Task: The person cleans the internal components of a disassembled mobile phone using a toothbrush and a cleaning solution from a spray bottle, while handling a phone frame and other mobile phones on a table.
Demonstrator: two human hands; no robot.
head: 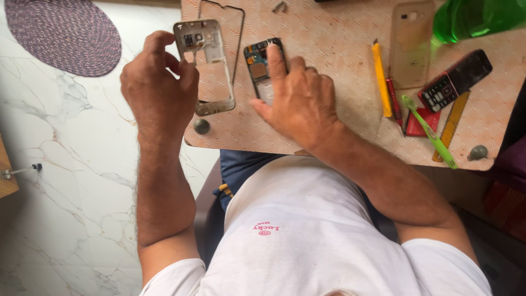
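My left hand [159,82] holds a silver phone middle frame [208,66] by its left side, lifted over the left edge of the small wooden table [329,137]. My right hand [298,98] rests on the table and presses its index finger on an opened phone body [260,68] whose circuit board shows. The two hands are close together, with the frame between them.
A thin bezel [238,33] lies behind the frame. To the right lie a yellow tool [381,77], a clear back cover [412,44], a red screwdriver [394,101], a green toothbrush [430,131], a black keypad phone [455,81] and a green bottle [476,16]. A purple mat [63,33] lies on the marble floor.
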